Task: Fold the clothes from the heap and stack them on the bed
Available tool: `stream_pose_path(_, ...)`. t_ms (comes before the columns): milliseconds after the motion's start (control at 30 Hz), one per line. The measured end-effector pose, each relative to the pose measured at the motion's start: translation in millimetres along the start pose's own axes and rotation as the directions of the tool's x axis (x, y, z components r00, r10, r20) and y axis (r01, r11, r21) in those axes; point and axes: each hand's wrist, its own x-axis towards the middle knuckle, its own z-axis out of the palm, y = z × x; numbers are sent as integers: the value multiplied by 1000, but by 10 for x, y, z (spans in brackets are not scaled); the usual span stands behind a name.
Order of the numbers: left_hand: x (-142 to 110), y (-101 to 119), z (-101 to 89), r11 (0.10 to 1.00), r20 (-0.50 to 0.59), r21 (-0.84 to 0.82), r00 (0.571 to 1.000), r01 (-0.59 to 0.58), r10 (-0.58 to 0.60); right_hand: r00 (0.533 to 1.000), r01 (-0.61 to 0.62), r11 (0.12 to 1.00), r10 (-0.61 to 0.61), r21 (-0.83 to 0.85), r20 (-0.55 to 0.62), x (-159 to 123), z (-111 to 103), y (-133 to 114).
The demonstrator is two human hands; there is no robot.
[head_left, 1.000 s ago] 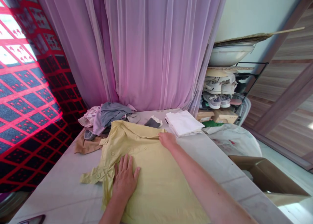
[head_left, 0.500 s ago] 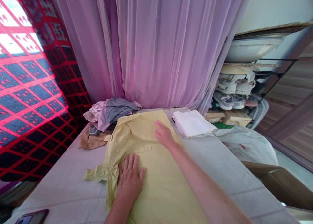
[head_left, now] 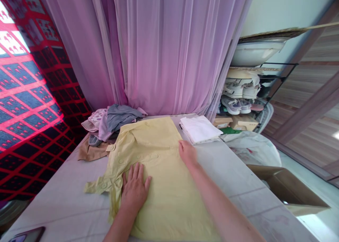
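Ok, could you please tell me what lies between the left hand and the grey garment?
In the head view, the yellow shirt lies between the left hand and the grey garment.

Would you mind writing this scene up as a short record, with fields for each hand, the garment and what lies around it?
Left hand: flat on the yellow button-up shirt, fingers spread
Right hand: on the shirt's edge
Shirt: spread on the table, one sleeve out to the left
Nearby: folded white cloths; heap of grey and pink clothes; phone
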Motion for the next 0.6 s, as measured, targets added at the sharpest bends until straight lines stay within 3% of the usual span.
stream_pose_path(100, -6, 11, -10, 1000, -18, -4, 1000, 1, -2, 989, -134, 989, 138, -70, 58, 260, -96, 127)
stream_pose_path(267, -3, 10, 22, 1000, -50, -15, 999, 8, -9, 969, -166, 977, 187, -134, 163, 519, -69, 139)
stream_pose_path(433, -6, 27, -1, 999, -33, -9, 999, 32, -32, 988, -89, 984, 106, -154, 109, 454, 6, 111)
stream_pose_path(600, -12, 40, -29, 999, -43, -32, 999, 31, -32, 996, -77, 983, 85, -168, 41, 291, -69, 134)
